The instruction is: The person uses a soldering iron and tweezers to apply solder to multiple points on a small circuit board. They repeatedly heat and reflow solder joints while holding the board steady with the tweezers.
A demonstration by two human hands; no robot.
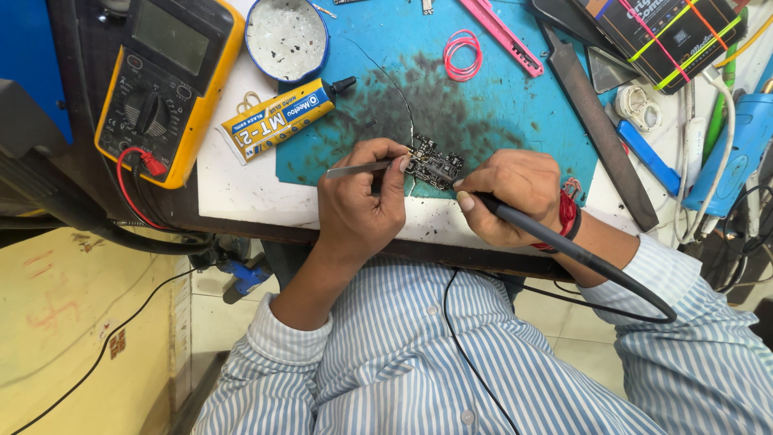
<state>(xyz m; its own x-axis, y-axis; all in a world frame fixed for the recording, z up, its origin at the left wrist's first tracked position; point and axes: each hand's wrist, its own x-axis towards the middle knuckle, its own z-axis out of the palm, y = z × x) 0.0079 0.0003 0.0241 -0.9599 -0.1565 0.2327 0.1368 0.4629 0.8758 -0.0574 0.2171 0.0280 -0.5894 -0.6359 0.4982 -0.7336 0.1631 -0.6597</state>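
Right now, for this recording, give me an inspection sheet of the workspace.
Surface: blue mat, darkly stained at its middle, on a white bench top.
Job's things: small circuit board at the mat's near edge.
Clutter: yellow multimeter, glue tube, round tin, pink rubber band, flat file.
Hands: left hand holds tweezers to the board; right hand grips a soldering iron.
Cables: iron's black cord; red and black meter leads.
Surroundings: tiled floor below.
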